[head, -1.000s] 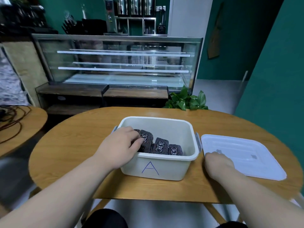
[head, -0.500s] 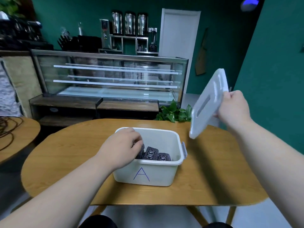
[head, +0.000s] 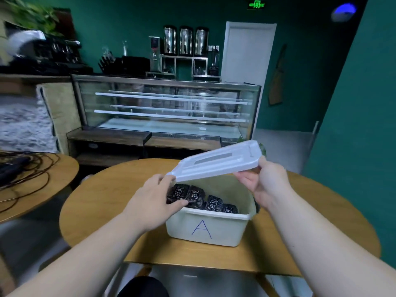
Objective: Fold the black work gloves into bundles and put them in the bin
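A white bin [head: 214,229] marked with a blue "A" stands on the round wooden table [head: 102,211]. Several folded black glove bundles [head: 199,199] with white print lie in a row inside it. The white lid [head: 216,162] hovers tilted over the bin's back half. My right hand [head: 264,183] grips the lid's right edge. My left hand [head: 154,200] is at the bin's left rim, its fingertips touching the lid's left corner and its thumb lying over the bundles.
A second round table [head: 32,185] with tangled dark cables stands at the left. Beyond the table is a glass display counter [head: 167,106], with a green wall [head: 362,125] close on the right.
My right hand picked the lid up off the table, swung it up and brought it over the bin. My left hand came out of the bin to the lid's left corner.
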Available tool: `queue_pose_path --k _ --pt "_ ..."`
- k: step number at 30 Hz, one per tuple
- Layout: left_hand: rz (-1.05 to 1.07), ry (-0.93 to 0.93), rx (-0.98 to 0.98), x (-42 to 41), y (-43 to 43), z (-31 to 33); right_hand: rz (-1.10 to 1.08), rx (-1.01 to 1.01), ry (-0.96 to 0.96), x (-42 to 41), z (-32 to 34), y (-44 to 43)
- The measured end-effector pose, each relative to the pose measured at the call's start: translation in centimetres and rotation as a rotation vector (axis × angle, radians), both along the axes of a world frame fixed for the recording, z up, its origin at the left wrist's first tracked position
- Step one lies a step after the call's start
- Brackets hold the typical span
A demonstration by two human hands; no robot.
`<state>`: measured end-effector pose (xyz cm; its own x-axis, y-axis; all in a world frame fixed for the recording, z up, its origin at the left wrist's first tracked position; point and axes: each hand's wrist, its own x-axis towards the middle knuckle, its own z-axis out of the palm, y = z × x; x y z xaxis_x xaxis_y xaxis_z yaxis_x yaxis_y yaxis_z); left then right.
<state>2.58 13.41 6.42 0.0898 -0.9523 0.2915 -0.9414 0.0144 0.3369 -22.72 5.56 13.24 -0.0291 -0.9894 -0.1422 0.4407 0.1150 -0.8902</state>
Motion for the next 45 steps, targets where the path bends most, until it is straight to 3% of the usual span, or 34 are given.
queue_pose_path --k 5,8,12,16,19,25,28,31,33,36,40,45 --pt "-0.004 0.025 0.061 0.3 0.2 -1.3 0.003 0.106 -0.029 -0.4 -2.6 0.8" --pt "0.001 -0.032 0.21 -0.2 -0.2 -2.1 0.006 0.12 0.078 -0.6 -3.5 1.1" --pt "0.022 -0.052 0.224 -0.7 -0.7 -2.9 -0.002 0.169 0.557 -2.6 -4.6 0.7" --pt "0.034 -0.202 0.187 -0.6 -1.0 -3.1 0.103 0.169 1.069 -4.6 -5.7 0.4" --pt "0.065 -0.252 0.205 -0.3 -1.3 -3.4 0.166 0.169 1.234 -4.6 -6.3 0.1" --pt "0.057 -0.091 0.121 1.2 -2.0 -3.8 0.178 0.14 1.46 -4.0 -7.2 -0.8" --pt "0.108 0.086 0.053 1.4 -2.7 -3.7 0.045 0.177 1.417 -4.0 -7.6 -1.4" --pt "0.321 0.386 0.011 1.0 -3.6 -3.3 0.067 0.239 1.146 -3.6 -8.4 -2.1" --pt "0.47 0.676 0.148 1.0 -4.0 -3.1 0.184 0.272 0.889 -3.4 -8.9 -2.6" --pt "0.453 1.272 0.333 0.8 -4.1 -2.8 0.227 0.28 0.773 -3.2 -9.3 -3.3" --pt "0.508 1.175 0.184 1.1 -5.4 -2.9 0.164 0.249 0.825 -2.2 -9.6 -4.1" --pt "0.533 1.022 0.141 1.2 -5.9 -3.0 0.033 0.083 1.006 -2.1 -9.8 -4.7"
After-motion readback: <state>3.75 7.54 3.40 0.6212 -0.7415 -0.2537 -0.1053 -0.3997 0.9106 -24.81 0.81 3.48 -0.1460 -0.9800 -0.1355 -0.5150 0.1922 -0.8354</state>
